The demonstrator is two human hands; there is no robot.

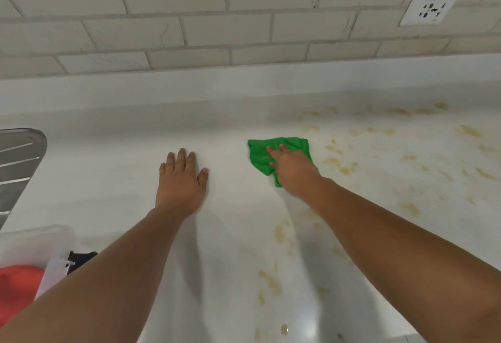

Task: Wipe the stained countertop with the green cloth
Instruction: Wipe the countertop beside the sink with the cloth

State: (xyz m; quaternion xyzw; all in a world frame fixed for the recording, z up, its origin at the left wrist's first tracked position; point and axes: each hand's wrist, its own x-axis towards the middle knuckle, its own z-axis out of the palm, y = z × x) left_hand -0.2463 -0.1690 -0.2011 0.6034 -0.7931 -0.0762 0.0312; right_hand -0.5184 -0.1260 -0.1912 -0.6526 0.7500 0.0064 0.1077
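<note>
A crumpled green cloth (260, 154) lies on the white countertop (113, 180) a little right of centre. My right hand (294, 170) presses down on top of the cloth, fingers spread over it and pointing left. Yellowish-brown stains (341, 165) speckle the counter to the right of the cloth and toward the near edge (280, 231). My left hand (181, 177) rests flat on the bare counter left of the cloth, palm down, fingers apart, holding nothing.
A white tiled wall runs along the back, with a power socket (429, 8) at upper right. A metal draining board (16, 163) sits at the left edge. A clear plastic bin (35, 245) holding something red (16, 288) stands at lower left.
</note>
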